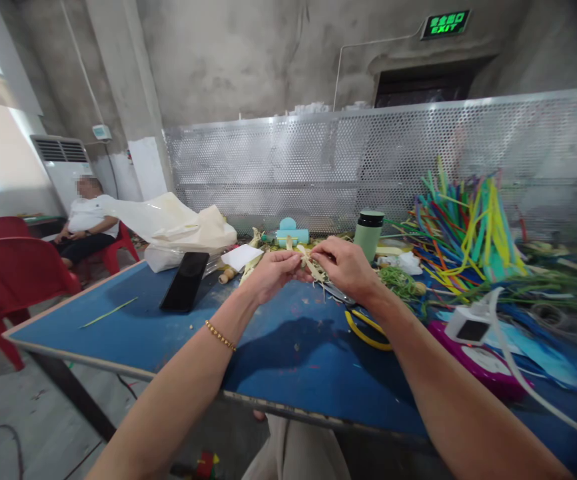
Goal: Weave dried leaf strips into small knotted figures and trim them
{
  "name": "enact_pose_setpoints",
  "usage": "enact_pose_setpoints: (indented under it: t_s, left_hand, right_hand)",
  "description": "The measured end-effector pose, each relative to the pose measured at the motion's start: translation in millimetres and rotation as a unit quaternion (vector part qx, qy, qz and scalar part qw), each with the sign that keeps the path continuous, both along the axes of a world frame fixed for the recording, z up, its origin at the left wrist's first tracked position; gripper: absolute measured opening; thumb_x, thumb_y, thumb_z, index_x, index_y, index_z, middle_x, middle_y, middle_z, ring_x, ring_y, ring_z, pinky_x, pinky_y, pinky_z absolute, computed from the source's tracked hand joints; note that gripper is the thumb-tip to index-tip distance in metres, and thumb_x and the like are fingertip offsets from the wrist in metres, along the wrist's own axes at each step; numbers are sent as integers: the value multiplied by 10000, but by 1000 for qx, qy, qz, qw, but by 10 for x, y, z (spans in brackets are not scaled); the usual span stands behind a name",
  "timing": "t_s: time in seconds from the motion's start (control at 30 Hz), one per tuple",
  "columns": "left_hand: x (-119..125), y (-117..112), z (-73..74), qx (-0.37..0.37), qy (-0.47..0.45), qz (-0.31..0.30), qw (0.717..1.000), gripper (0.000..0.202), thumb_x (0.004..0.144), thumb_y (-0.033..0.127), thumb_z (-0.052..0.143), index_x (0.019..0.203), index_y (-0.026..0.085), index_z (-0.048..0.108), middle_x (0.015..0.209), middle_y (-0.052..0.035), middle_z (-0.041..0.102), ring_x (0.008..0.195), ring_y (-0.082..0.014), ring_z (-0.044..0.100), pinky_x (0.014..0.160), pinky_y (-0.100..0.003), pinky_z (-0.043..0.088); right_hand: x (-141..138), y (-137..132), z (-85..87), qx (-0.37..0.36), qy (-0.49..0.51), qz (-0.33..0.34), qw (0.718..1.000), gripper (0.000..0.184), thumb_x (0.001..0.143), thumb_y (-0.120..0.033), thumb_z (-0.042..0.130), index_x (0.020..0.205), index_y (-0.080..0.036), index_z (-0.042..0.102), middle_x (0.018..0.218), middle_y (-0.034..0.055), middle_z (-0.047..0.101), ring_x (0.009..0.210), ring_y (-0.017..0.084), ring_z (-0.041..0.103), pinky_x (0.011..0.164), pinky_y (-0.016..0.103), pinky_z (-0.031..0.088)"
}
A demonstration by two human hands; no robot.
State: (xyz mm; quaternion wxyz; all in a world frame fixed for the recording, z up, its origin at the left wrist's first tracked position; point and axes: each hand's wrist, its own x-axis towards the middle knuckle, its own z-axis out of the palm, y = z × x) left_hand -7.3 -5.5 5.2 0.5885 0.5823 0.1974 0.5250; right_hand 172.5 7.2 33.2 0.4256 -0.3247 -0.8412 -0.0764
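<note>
Between my two hands is a small piece of pale, straw-coloured plant fibre (306, 261) with loose strands hanging below it. My left hand (279, 272) pinches it from the left, thumb uppermost. Fingers bent, my right hand (342, 264) grips the same piece from the right. Both hands are raised over the far middle of the blue table (278, 360). Scissors with yellow handles (371, 333) lie on the table just below my right hand, partly behind my forearm. The fine shape of the fibre piece is too small to make out.
A black phone (184, 283) and a white plastic bag (183, 227) lie to the left. Behind stands a green jar (368, 235). Coloured strips (473, 230) and a white charger (471, 323) crowd the right. A seated person (91, 217) is at far left.
</note>
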Motion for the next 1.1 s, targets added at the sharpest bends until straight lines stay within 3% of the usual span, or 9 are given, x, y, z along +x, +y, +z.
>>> enact_pose_setpoints:
  t_s: [0.2,0.4,0.73,0.93,1.1]
  left_hand:
    - [14,15,-8,14,-20,19,1000,260,658,298,821,788,103,709,761,-74,685,691,-152,636,760,-328,501]
    - [21,-21,16,15,-28,21,999,208,710,292,783,776,108,712,738,-71,668,678,-145,617,765,-338,491]
    - [49,-39,4,52,1,7,999,255,689,294,799,834,96,727,778,-88,683,734,-152,614,766,-322,467]
    - [88,-59,9,45,-8,-6,999,300,714,337,780,871,97,691,772,-95,685,714,-168,637,731,-340,495]
    - [127,-54,-22,72,15,88,993,263,705,303,783,803,95,655,710,-62,669,621,-130,606,667,-302,480]
  right_hand:
    - [-16,-41,14,-36,34,22,999,157,858,-247,581,809,-169,709,803,61,664,728,168,599,681,288,438]
    - [-29,-47,15,-92,89,50,991,121,819,-266,631,798,-168,700,781,53,696,708,171,617,652,286,457]
    - [-46,-86,27,-252,194,129,939,295,805,-450,653,732,-165,631,612,-2,572,534,115,498,504,251,396]
    - [-92,-76,-8,-261,228,134,928,278,780,-412,675,680,-178,563,557,-28,516,489,101,460,465,240,367]
    - [-160,-75,-48,-214,236,137,938,230,819,-379,633,720,-176,590,587,-24,545,505,103,479,479,237,388]
